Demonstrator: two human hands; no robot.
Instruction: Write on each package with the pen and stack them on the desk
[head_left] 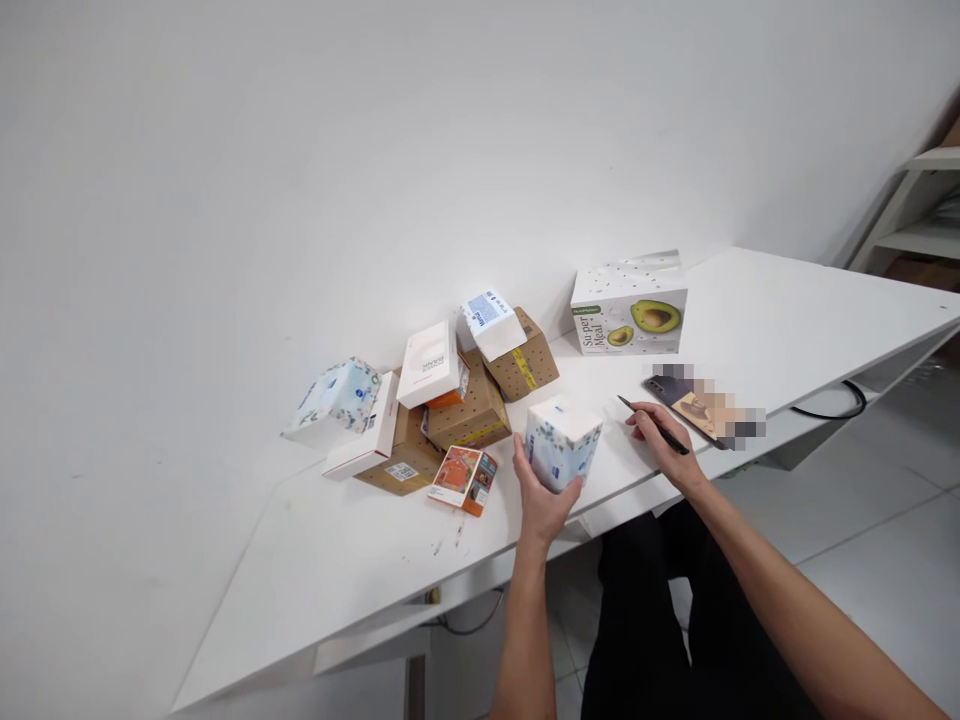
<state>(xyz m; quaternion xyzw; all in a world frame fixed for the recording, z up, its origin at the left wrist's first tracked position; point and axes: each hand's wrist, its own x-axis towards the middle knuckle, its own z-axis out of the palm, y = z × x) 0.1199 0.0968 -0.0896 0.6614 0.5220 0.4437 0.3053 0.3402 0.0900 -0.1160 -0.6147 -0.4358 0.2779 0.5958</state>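
Note:
My left hand (545,500) is closed around the lower part of a tissue pack (564,445), light blue with a leafy print and a white top. The pack stands near the front edge of the table, its lower corner covered by my fingers. To its right, my right hand (661,445) grips a black pen (660,428), the tip pointing up and left toward the pack. Just beyond that hand lies a phone (690,405) with a picture on its back, partly blurred out.
A white avocado-print box (628,312) stands against the wall. Left of it are piled brown cartons (469,415), a white power bank box (429,365) and more tissue packs (337,400). A small orange-and-white box (463,480) lies in front. A black cable (832,412) hangs at the table's edge.

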